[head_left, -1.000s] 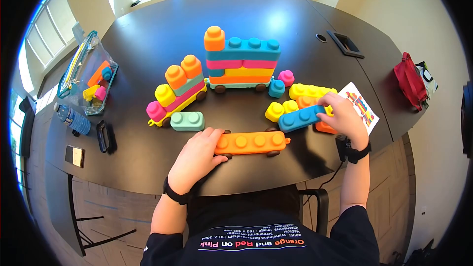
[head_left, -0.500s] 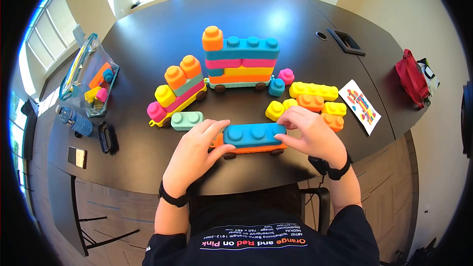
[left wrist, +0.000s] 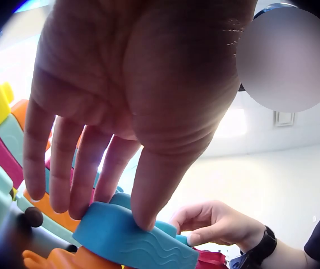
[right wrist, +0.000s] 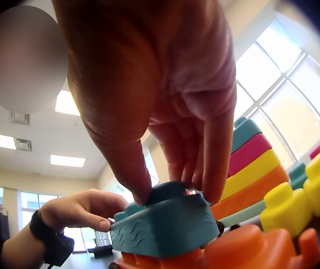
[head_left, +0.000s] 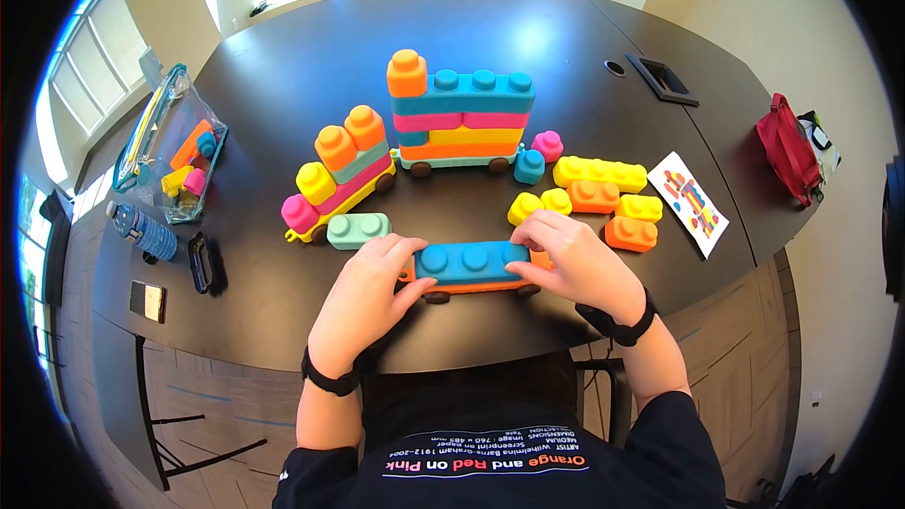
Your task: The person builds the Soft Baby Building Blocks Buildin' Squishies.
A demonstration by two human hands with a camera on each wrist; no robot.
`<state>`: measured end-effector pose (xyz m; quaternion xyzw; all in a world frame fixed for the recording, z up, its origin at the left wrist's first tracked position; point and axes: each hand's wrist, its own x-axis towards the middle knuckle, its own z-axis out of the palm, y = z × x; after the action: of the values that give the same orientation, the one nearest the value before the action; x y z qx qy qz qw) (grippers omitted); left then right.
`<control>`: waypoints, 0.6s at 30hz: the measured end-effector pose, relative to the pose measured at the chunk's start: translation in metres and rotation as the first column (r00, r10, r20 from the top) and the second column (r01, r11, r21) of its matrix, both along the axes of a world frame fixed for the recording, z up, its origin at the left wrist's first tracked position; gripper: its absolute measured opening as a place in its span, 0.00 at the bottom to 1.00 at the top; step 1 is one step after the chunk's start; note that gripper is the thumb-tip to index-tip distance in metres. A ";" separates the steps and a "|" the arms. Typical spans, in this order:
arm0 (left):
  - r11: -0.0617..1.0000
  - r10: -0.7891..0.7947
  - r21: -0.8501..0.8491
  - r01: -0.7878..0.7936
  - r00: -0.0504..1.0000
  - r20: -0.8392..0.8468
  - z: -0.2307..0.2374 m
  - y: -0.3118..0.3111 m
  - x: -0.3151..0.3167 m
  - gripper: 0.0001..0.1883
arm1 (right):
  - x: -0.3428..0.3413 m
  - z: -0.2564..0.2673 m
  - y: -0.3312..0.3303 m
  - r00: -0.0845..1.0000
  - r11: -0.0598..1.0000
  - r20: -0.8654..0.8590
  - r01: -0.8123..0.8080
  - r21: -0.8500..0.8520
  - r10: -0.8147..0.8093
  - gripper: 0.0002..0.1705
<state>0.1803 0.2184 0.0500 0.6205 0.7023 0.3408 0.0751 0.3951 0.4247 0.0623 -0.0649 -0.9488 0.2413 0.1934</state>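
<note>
A long blue block [head_left: 471,264] lies along the top of an orange wheeled base [head_left: 490,289] near the table's front edge. The left hand [head_left: 366,294] grips the block's left end between thumb and fingers. At the other end the right hand [head_left: 583,264] pinches it near the last stud. In the left wrist view the blue block [left wrist: 132,234] tilts slightly over the orange base. The right wrist view shows the blue block [right wrist: 162,224] above the base's orange studs [right wrist: 249,246], one end of the base uncovered.
Behind stand two built wagons, one tall [head_left: 462,123] and one stepped [head_left: 344,170]. A mint block [head_left: 358,231] lies left; yellow and orange blocks [head_left: 600,172] lie right, beside a picture sheet [head_left: 689,205]. Farther left are a clear bag [head_left: 156,160] and bottle [head_left: 146,229].
The right hand has brought the blue block from the right onto the orange base, and it has since shifted left. The left hand now grips the block too; the base has moved slightly left since mid-sequence.
</note>
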 end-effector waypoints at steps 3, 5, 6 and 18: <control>1.000 0.008 0.001 -0.008 1.000 -0.010 -0.001 -0.001 -0.001 0.19 | -0.003 -0.001 0.001 0.999 0.999 0.000 -0.034 -0.005 0.034 0.16; 1.000 0.009 0.014 -0.009 1.000 -0.022 -0.001 -0.002 -0.002 0.19 | -0.004 -0.001 -0.001 0.999 1.000 0.015 -0.029 -0.011 0.029 0.16; 1.000 0.014 0.003 -0.014 1.000 -0.023 -0.002 -0.002 -0.003 0.20 | -0.004 -0.002 -0.001 0.999 1.000 0.030 -0.024 -0.018 0.025 0.15; 1.000 0.008 -0.011 -0.008 1.000 -0.013 -0.006 0.000 -0.003 0.19 | -0.005 -0.008 -0.001 0.998 0.999 0.058 -0.020 -0.026 0.021 0.15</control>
<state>0.1777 0.2189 0.0436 0.6193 0.7073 0.3330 0.0726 0.3898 0.4241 0.0543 -0.0646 -0.9514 0.2534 0.1626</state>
